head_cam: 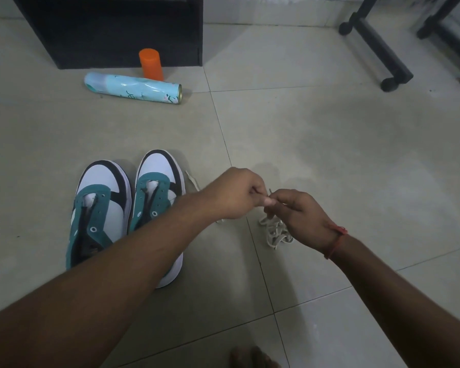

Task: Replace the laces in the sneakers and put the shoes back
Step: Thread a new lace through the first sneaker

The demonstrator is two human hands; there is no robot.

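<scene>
Two sneakers, white with teal and black panels, stand side by side on the tiled floor with toes pointing away; the left sneaker (98, 208) and right sneaker (157, 192) have bare eyelets. My forearm crosses the right sneaker's heel. My left hand (237, 193) and my right hand (295, 216) meet just right of the shoes, both pinching one end of a white lace. The rest of that lace lies in a tangled pile (275, 232) under my right hand. Another white lace end (193, 180) pokes out beside the right sneaker.
A light-blue spray can (133, 87) lies on its side beyond the shoes, an orange cylinder (150, 63) upright behind it against a black cabinet (112, 30). Black furniture legs (377, 46) stand at the far right. My foot (252, 358) shows at the bottom edge.
</scene>
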